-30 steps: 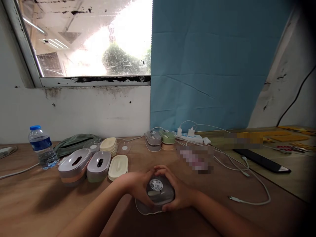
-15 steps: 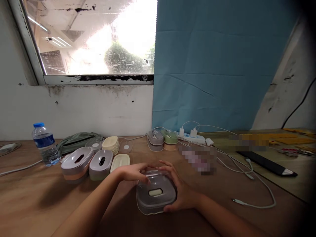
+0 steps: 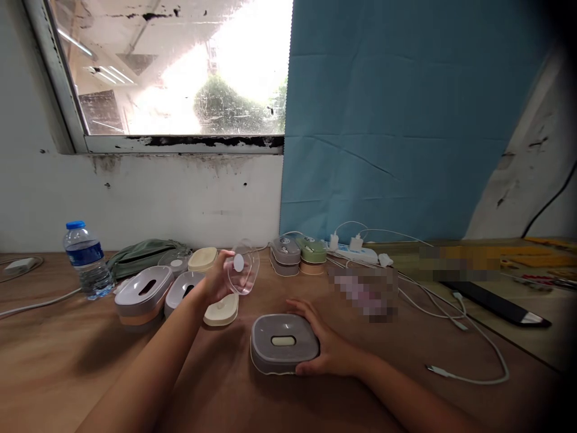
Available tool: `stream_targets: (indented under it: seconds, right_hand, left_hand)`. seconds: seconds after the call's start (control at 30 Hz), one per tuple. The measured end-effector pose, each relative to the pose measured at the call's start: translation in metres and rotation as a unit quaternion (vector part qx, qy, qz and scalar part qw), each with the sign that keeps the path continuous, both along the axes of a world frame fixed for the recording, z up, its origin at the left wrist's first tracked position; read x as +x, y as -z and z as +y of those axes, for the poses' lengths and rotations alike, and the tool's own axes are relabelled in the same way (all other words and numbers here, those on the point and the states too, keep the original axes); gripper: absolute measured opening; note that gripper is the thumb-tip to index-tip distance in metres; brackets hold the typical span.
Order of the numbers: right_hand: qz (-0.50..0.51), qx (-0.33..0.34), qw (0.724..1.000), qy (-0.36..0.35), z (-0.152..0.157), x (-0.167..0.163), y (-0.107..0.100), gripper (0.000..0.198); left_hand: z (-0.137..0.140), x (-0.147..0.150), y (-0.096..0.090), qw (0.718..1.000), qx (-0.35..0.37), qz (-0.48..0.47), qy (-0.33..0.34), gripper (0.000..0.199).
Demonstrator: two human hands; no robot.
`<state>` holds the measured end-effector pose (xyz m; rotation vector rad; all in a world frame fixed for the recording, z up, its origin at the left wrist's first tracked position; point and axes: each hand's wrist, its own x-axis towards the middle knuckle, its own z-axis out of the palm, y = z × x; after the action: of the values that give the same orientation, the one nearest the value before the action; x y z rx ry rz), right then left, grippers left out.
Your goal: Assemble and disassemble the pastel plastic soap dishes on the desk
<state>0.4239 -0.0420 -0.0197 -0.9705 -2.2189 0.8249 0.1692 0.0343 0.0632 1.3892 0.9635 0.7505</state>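
Observation:
My left hand (image 3: pixel 216 280) is closed on the edge of a clear plastic lid (image 3: pixel 249 275) with a white round patch. The lid is tilted and raised above the table. My right hand (image 3: pixel 328 344) wraps round the right side of a grey rounded box (image 3: pixel 288 359), thumb in front and fingers behind. A cream piece (image 3: pixel 283 341) shows through the slot in the box's top. Below the raised lid lies a cream oval lid (image 3: pixel 222 311) on the table. Left of it, two pale slotted boxes stand side by side, one a stacked box (image 3: pixel 135 300) with an orange band.
A water bottle (image 3: pixel 88 261) and a green pouch (image 3: pixel 146 255) stand at the left. Behind are stacked cream lids (image 3: pixel 202 258), a grey box (image 3: pixel 285 255) and a green box (image 3: pixel 313 252). A power strip (image 3: pixel 365 255) and loose white cables (image 3: pixel 473 380) lie to the right.
My left hand has lifted the clear lid off the grey box and carried it left and away from me. My right hand stays on the box.

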Motion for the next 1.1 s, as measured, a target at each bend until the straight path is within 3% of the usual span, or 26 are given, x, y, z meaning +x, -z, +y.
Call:
stream_targets:
  seconds: [0.1, 0.17, 0.27, 0.33, 0.57, 0.83, 1.0, 1.1]
  right_hand:
    - [-0.027, 0.013, 1.000, 0.001, 0.000, 0.000, -0.002, 0.099]
    - [-0.040, 0.011, 0.999, 0.002, 0.000, 0.000, -0.003, 0.097]
    - [-0.052, 0.001, 0.999, -0.003, 0.000, 0.000, -0.004, 0.094]
    - [-0.057, -0.004, 0.998, -0.006, -0.001, 0.001, -0.004, 0.093]
    - [-0.063, -0.014, 0.998, -0.023, 0.001, 0.003, -0.002, 0.088]
    - [-0.058, -0.005, 0.998, -0.035, 0.000, 0.003, -0.006, 0.087]
    - [-0.045, 0.002, 0.998, -0.036, -0.001, 0.004, -0.006, 0.086]
    - [-0.042, 0.003, 0.998, -0.040, 0.000, 0.004, -0.005, 0.084]
  left_hand:
    - [0.004, -0.007, -0.001, 0.996, -0.008, -0.084, -0.029, 0.069]
    - [0.006, -0.010, 0.001, 0.995, 0.013, -0.088, -0.055, 0.068]
    - [0.011, -0.015, 0.003, 0.989, 0.089, 0.004, -0.117, 0.057]
    - [0.015, -0.019, 0.003, 0.970, 0.130, 0.096, -0.184, 0.047]
    - [0.049, -0.029, 0.005, 0.905, 0.174, 0.251, -0.297, 0.034]
    - [0.114, -0.018, 0.007, 0.826, 0.190, 0.463, -0.259, 0.021]
    - [0.130, -0.013, 0.017, 0.783, 0.195, 0.539, -0.242, 0.015]
    - [0.131, -0.009, 0.021, 0.759, 0.215, 0.566, -0.240, 0.023]
